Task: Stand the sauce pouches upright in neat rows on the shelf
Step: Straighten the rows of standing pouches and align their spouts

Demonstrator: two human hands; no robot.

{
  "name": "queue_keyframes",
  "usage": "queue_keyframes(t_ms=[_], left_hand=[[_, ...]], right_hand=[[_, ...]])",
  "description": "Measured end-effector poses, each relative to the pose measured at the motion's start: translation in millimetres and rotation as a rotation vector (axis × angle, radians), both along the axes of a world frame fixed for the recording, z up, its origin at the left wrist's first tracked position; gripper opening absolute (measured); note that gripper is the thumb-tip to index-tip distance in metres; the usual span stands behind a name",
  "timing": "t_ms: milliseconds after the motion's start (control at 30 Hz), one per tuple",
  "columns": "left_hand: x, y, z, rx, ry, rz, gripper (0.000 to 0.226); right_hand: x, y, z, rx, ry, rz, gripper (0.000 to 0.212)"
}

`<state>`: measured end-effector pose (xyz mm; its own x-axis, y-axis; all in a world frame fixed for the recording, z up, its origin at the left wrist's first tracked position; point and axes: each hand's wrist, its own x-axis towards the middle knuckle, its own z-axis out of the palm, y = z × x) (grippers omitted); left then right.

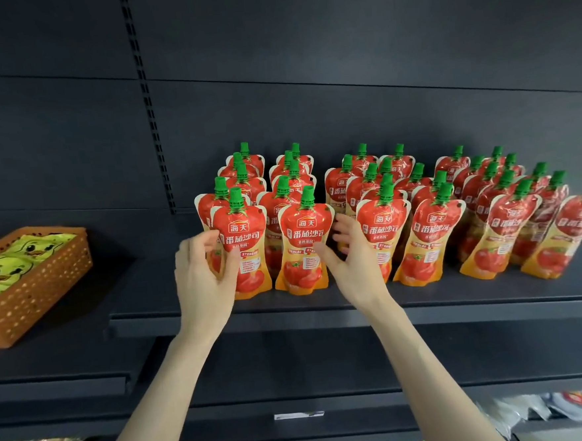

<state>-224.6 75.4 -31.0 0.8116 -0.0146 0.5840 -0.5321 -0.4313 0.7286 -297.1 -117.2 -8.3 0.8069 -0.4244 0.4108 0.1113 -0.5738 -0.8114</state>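
Sauce pouches upright in rows on shelf, red with green caps, mostly right of and behind both hands. Left hand grips end pouch: thumb on front, fingers curled round left edge. Right hand loose, fingers spread, thumb touching neighbour pouch between 2 hands; nothing held. Orange basket of duck packets well left of left hand.

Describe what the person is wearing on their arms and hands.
No sleeves show anywhere in view; the arms are uncovered to the frame's lower edge. The left hand and right hand wear no gloves, and no ring, watch or bracelet is visible.
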Motion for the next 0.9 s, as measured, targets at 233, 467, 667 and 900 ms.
queue_keyframes(t_ms=[233, 467, 667, 900], left_hand=[[13, -3, 68, -0.060, -0.165, -0.038, 0.013], [93, -14, 129, -0.032, 0.024, -0.142, 0.014], [183, -33, 141, 0.079, 0.237, -0.361, 0.028], [256, -60, 116, 0.147, 0.312, -0.544, 0.043]], right_hand=[[13, -16, 45, -0.097, -0.097, 0.025, 0.039], [77, -33, 100, -0.179, -0.066, 0.061, 0.029], [154, -57, 124, -0.188, 0.104, 0.068, 0.025], [225, -77, 141, -0.352, 0.396, 0.080, 0.041]])
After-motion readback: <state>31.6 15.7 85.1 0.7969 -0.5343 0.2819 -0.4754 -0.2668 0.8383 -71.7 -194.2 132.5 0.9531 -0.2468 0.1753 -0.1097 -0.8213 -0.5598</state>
